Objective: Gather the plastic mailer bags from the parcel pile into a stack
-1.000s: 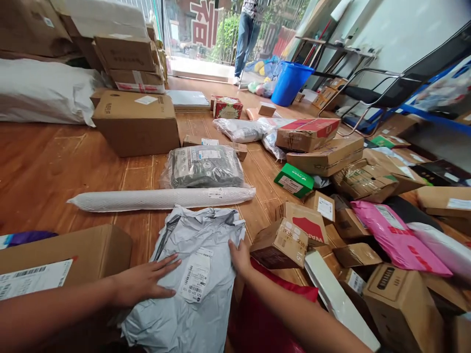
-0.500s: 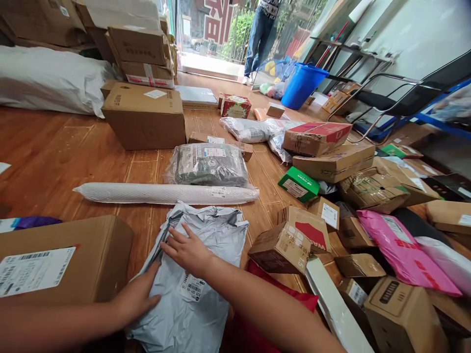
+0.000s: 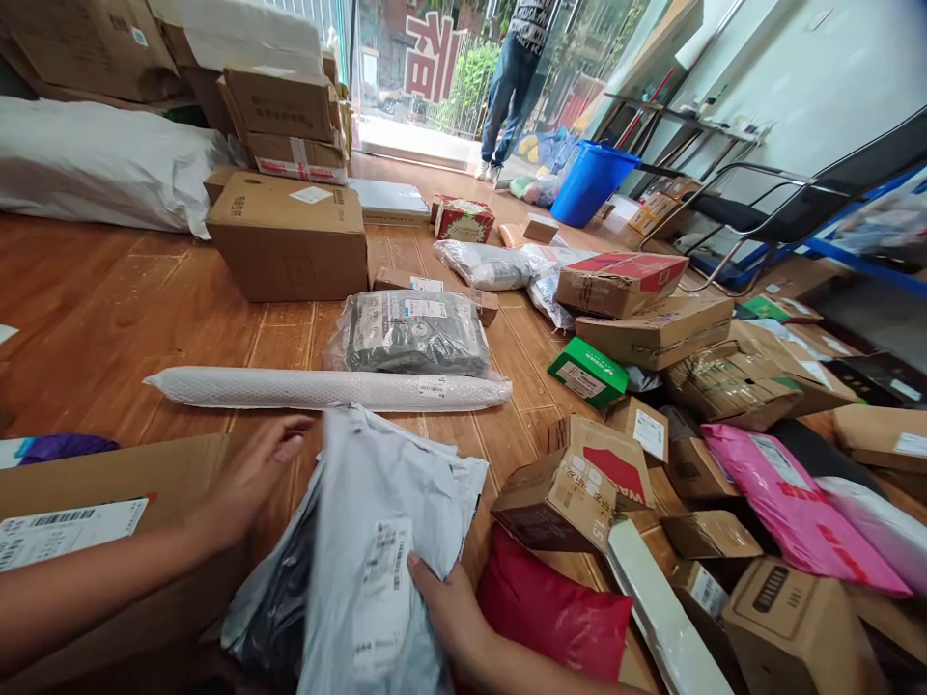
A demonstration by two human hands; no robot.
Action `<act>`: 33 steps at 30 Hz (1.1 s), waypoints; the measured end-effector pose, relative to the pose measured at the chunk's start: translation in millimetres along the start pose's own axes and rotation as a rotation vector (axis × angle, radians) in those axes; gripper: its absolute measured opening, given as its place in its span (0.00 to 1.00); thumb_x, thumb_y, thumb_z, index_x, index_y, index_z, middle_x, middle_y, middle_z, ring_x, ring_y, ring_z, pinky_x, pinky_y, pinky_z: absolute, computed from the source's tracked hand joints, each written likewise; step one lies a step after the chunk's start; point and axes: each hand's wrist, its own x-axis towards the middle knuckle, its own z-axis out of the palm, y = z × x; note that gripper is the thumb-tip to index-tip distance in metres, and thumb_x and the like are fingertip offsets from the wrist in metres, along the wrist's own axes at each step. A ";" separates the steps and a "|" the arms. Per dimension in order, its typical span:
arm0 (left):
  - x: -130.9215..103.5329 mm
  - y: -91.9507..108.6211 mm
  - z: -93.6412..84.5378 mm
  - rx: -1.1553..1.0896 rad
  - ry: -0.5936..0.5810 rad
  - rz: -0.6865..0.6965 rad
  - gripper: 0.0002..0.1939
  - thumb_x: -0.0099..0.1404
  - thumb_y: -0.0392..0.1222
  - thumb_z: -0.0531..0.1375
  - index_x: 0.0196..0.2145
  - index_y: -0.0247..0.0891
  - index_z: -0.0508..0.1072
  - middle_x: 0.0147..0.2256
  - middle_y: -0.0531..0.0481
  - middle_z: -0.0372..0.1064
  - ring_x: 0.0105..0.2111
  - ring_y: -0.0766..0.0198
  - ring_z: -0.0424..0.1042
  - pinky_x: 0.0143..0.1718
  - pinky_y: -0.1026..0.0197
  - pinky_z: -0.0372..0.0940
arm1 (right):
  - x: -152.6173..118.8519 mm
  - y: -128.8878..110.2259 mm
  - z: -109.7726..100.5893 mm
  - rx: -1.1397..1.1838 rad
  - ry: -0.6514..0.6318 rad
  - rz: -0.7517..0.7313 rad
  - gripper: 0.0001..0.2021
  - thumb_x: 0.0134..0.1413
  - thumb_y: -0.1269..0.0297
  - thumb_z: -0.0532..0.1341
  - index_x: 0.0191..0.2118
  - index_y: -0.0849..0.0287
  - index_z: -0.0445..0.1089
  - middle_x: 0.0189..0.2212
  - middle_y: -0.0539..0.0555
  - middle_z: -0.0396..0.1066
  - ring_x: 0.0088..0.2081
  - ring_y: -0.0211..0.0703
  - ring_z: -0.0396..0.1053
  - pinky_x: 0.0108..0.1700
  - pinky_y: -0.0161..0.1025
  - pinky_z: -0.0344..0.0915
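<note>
A grey plastic mailer bag (image 3: 377, 502) with a white barcode label is lifted and tilted up off the wooden floor. My right hand (image 3: 449, 613) grips its lower right edge, thumb over the front near the label. My left hand (image 3: 250, 478) is at the bag's left side, fingers spread and curled toward its back; whether it touches the bag is hidden. A second grey bag lies flat under the lifted one.
A cardboard box (image 3: 94, 521) with a label sits at my left. A red bag (image 3: 554, 613) and several small boxes (image 3: 557, 497) crowd the right. A long white roll (image 3: 325, 389) lies ahead. A person (image 3: 511, 82) stands at the doorway by a blue bucket (image 3: 590, 183).
The grey bag has been raised from lying flat to standing on edge. My right hand moved from its top to its lower right edge; my left hand came off the bag's surface.
</note>
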 end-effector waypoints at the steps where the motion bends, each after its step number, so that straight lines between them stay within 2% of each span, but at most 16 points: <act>1: -3.5 -0.3 10.7 0.062 0.022 0.048 0.27 0.69 0.58 0.43 0.52 0.34 0.65 0.52 0.41 0.65 0.56 0.50 0.62 0.61 0.43 0.56 | 8.9 10.3 5.6 -0.033 0.084 0.024 0.48 0.35 0.30 0.59 0.53 0.71 0.67 0.55 0.71 0.67 0.59 0.62 0.64 0.63 0.51 0.56; 4: -28.0 -0.9 46.9 0.259 -0.043 0.304 0.21 0.67 0.53 0.50 0.51 0.38 0.67 0.55 0.38 0.62 0.59 0.48 0.59 0.61 0.37 0.53 | 30.7 27.7 14.9 -0.145 0.224 0.045 0.43 0.38 0.33 0.56 0.50 0.68 0.68 0.53 0.73 0.68 0.59 0.65 0.63 0.64 0.55 0.55; 5: -36.6 -2.0 58.3 0.319 -0.163 0.419 0.22 0.65 0.50 0.54 0.54 0.41 0.66 0.59 0.38 0.58 0.62 0.45 0.55 0.62 0.34 0.50 | 35.1 29.7 15.6 -0.132 0.229 0.024 0.41 0.40 0.35 0.55 0.51 0.67 0.68 0.54 0.72 0.68 0.60 0.64 0.63 0.64 0.55 0.55; 7: -46.7 -7.0 77.0 0.449 -0.535 0.569 0.35 0.57 0.47 0.64 0.61 0.50 0.61 0.67 0.41 0.47 0.67 0.36 0.42 0.61 0.25 0.40 | 39.9 30.8 14.1 -0.067 0.209 -0.028 0.38 0.45 0.40 0.52 0.54 0.66 0.64 0.57 0.69 0.66 0.61 0.59 0.61 0.65 0.52 0.54; 9: -42.6 -16.0 87.8 0.599 -0.845 0.546 0.48 0.47 0.46 0.71 0.64 0.56 0.56 0.69 0.38 0.37 0.66 0.27 0.33 0.56 0.17 0.33 | 41.7 29.6 8.7 -0.077 0.172 -0.059 0.35 0.48 0.46 0.51 0.56 0.67 0.61 0.58 0.68 0.64 0.62 0.57 0.60 0.66 0.52 0.53; 11: -26.3 -27.7 91.1 0.690 -0.980 0.491 0.50 0.44 0.48 0.73 0.63 0.58 0.57 0.68 0.35 0.36 0.65 0.24 0.33 0.53 0.15 0.32 | 42.3 26.6 -0.4 -0.232 0.200 -0.079 0.35 0.43 0.53 0.57 0.57 0.68 0.59 0.57 0.70 0.64 0.62 0.61 0.60 0.66 0.55 0.53; 14: 1.6 -42.2 89.3 0.685 -0.990 0.548 0.50 0.43 0.49 0.75 0.61 0.61 0.58 0.67 0.36 0.39 0.65 0.25 0.34 0.52 0.15 0.33 | 41.5 15.1 -16.8 -0.561 0.465 -0.231 0.40 0.35 0.63 0.63 0.59 0.69 0.56 0.56 0.74 0.62 0.61 0.69 0.57 0.64 0.63 0.51; 16: 8.7 -46.9 89.9 0.691 -0.974 0.576 0.52 0.41 0.48 0.75 0.61 0.62 0.57 0.67 0.36 0.37 0.64 0.25 0.34 0.52 0.14 0.33 | 39.4 2.5 -24.2 -0.736 0.563 -0.469 0.41 0.41 0.62 0.63 0.63 0.69 0.52 0.59 0.75 0.58 0.63 0.69 0.52 0.64 0.66 0.48; 17: 6.8 -48.3 91.5 0.705 -0.977 0.583 0.53 0.41 0.47 0.75 0.62 0.62 0.56 0.67 0.35 0.36 0.64 0.25 0.34 0.52 0.15 0.33 | 38.3 -4.0 -25.6 -0.827 0.499 -0.605 0.41 0.45 0.60 0.62 0.65 0.67 0.50 0.62 0.74 0.54 0.66 0.69 0.47 0.64 0.68 0.45; 19: -8.0 -51.9 97.2 0.719 -0.944 0.611 0.50 0.47 0.47 0.73 0.64 0.57 0.54 0.67 0.32 0.34 0.65 0.28 0.34 0.55 0.17 0.33 | 37.7 -13.8 -23.3 -1.016 0.179 -0.765 0.43 0.48 0.51 0.63 0.67 0.58 0.48 0.68 0.68 0.42 0.69 0.70 0.36 0.65 0.72 0.37; 22: -46.3 -64.4 108.2 0.732 -0.816 0.627 0.43 0.56 0.49 0.66 0.65 0.45 0.53 0.66 0.26 0.35 0.66 0.31 0.36 0.58 0.20 0.34 | 42.6 -16.4 -12.4 -1.202 -0.268 -0.641 0.50 0.44 0.36 0.63 0.69 0.53 0.45 0.70 0.65 0.28 0.69 0.72 0.22 0.63 0.76 0.28; 23: -58.9 -70.8 111.2 0.737 -0.802 0.619 0.41 0.57 0.48 0.64 0.65 0.45 0.54 0.65 0.25 0.38 0.65 0.29 0.38 0.56 0.19 0.37 | 44.4 -15.1 -8.9 -1.225 -0.321 -0.579 0.52 0.44 0.34 0.61 0.69 0.55 0.43 0.70 0.66 0.25 0.68 0.71 0.20 0.63 0.76 0.28; 25: -78.1 -85.9 114.7 0.737 -0.835 0.642 0.35 0.59 0.41 0.62 0.63 0.56 0.58 0.65 0.31 0.45 0.64 0.29 0.46 0.53 0.17 0.45 | 44.6 -12.5 -4.3 -1.248 -0.344 -0.527 0.52 0.47 0.32 0.58 0.69 0.57 0.41 0.69 0.68 0.22 0.68 0.71 0.20 0.62 0.77 0.30; 28: -86.6 -108.8 113.3 0.735 -0.799 0.682 0.33 0.58 0.37 0.64 0.58 0.65 0.64 0.63 0.37 0.54 0.61 0.30 0.54 0.51 0.16 0.47 | 31.4 -6.6 -5.6 -1.262 -0.254 -0.603 0.49 0.51 0.36 0.58 0.69 0.62 0.41 0.68 0.70 0.26 0.69 0.69 0.23 0.63 0.74 0.35; 30: -82.8 -120.6 109.8 0.687 -0.758 0.672 0.33 0.54 0.41 0.67 0.56 0.64 0.67 0.62 0.38 0.58 0.61 0.29 0.55 0.52 0.16 0.44 | 16.7 8.1 -12.4 -1.228 -0.274 -0.760 0.45 0.54 0.41 0.58 0.69 0.61 0.42 0.69 0.67 0.34 0.70 0.65 0.29 0.65 0.70 0.38; 33: -71.5 -130.8 102.1 0.511 -0.796 0.637 0.34 0.46 0.55 0.70 0.53 0.62 0.71 0.61 0.42 0.62 0.62 0.30 0.54 0.55 0.21 0.46 | -4.1 56.0 -30.4 -1.088 -0.482 -0.938 0.31 0.58 0.45 0.56 0.64 0.50 0.55 0.68 0.60 0.46 0.68 0.64 0.42 0.64 0.69 0.42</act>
